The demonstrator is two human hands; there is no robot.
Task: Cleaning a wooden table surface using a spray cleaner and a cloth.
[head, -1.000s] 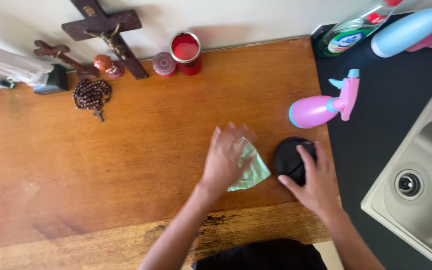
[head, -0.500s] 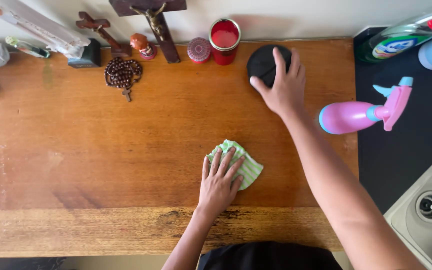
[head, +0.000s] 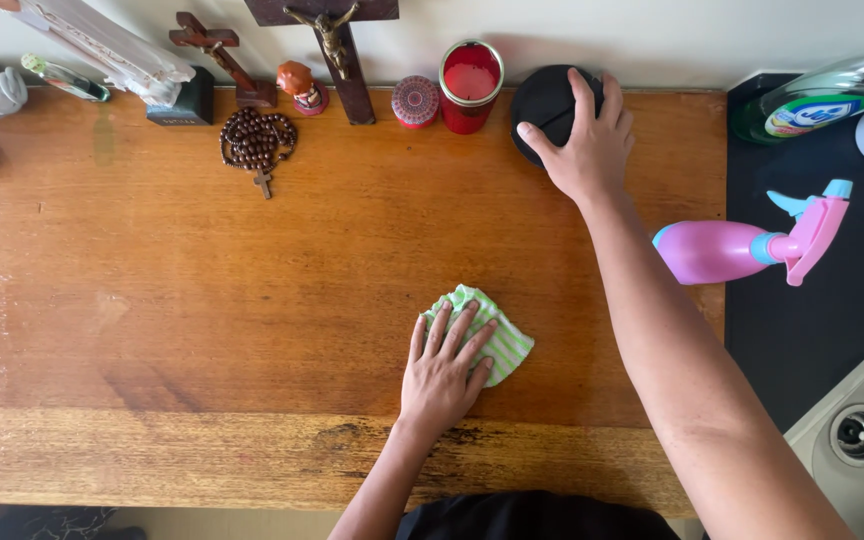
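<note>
My left hand [head: 447,370] lies flat, fingers spread, on a folded green-and-white striped cloth [head: 500,340] near the front of the wooden tabletop [head: 202,290]. My right hand [head: 587,140] reaches to the back of the table and grips a round black object [head: 542,100] that sits against the wall, right beside a red candle jar [head: 470,72].
Along the back wall stand a large wooden crucifix [head: 337,45], a smaller cross [head: 217,55], a small figurine [head: 300,84], a patterned round tin [head: 415,102] and brown rosary beads [head: 255,140]. A pink spray bottle [head: 742,248] lies on the dark counter at right, near a sink [head: 857,435].
My right hand carried the black round object from beside the cloth to the back wall next to the red candle jar. My left hand stayed pressed on the cloth.
</note>
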